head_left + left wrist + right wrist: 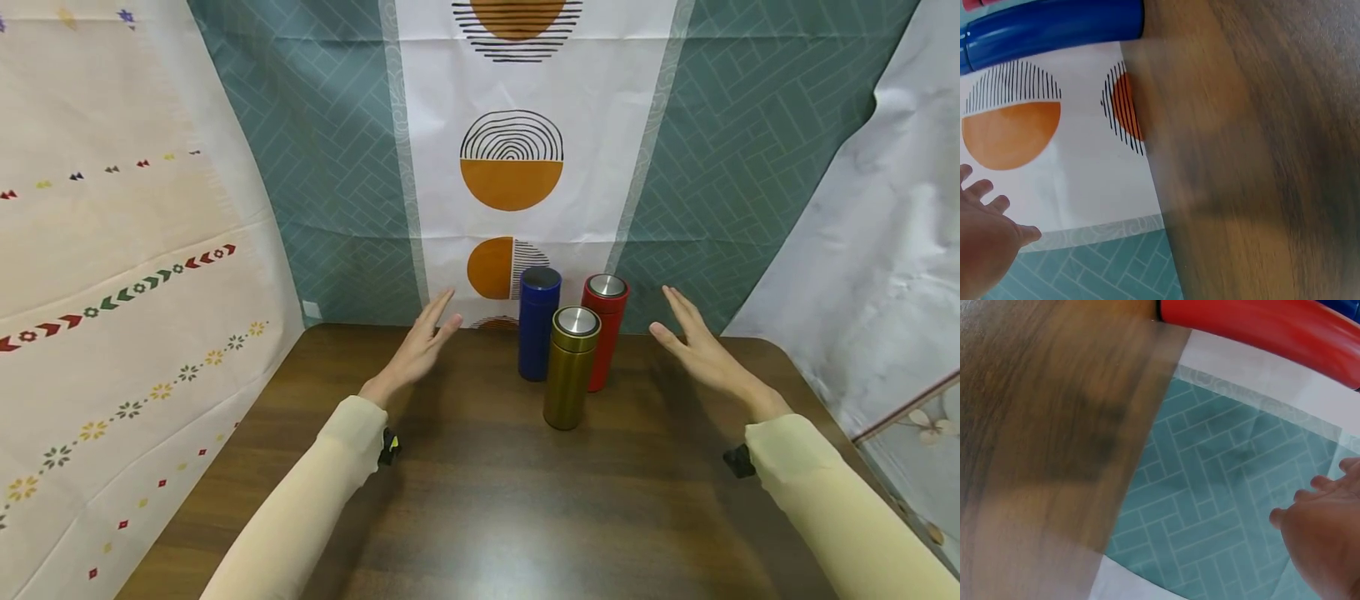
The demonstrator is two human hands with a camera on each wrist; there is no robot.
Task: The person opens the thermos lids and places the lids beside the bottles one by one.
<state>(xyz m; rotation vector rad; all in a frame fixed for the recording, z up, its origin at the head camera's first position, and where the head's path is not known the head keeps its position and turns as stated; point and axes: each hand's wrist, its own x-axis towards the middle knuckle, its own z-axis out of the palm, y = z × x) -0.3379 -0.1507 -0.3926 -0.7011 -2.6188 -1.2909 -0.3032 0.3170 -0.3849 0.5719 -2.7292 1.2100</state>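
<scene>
Three metal-topped flasks stand upright, close together, toward the back of the table. The blue flask [538,333] is at the left, the red flask [609,333] at the right, and the gold flask [568,383] in front, overlapping part of both. To the left of the group my left hand [415,350] hovers with straight fingers, holding nothing. My right hand [705,354] is held up on the other side, its fingers also straight, apart from the flasks. The left wrist view catches the blue flask [1054,30]; the right wrist view has the red flask [1266,331].
The brown wooden table [480,500] reaches back to a hanging green and white cloth [337,167] with orange half-circles. A cream patterned cloth [135,275] hangs at the left, a white cloth [900,192] at the right. Dark straps sit at both wrists.
</scene>
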